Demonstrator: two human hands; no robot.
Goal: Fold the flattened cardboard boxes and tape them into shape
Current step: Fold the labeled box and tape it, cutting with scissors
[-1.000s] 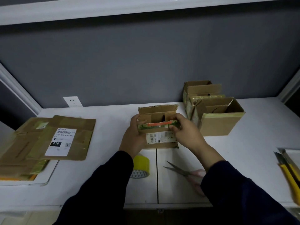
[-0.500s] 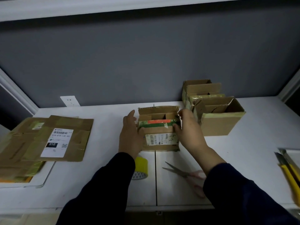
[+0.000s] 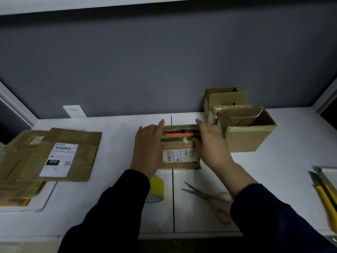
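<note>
A small cardboard box [image 3: 179, 156] with a white label and a red-and-green tape strip stands at the middle of the white table [image 3: 118, 128]. My left hand [image 3: 148, 148] lies flat against its left side with straight fingers. My right hand [image 3: 209, 145] presses its right side and top flap, fingers extended, thumb on the front. A yellow tape roll [image 3: 156, 189] lies just below my left wrist. Scissors [image 3: 206, 195] with pink handles lie below my right forearm. Flattened cardboard boxes [image 3: 54, 154] are stacked at the left.
Two folded open boxes [image 3: 242, 125] stand at the back right, close to my right hand. A tray with yellow utility knives [image 3: 324, 190] sits at the right edge. A grey wall with a white socket [image 3: 74, 111] backs the table.
Both hands have slid from gripping the box's front to flat against its sides, pressing the flaps down. The box sits a little farther back and its top flap has lowered.
</note>
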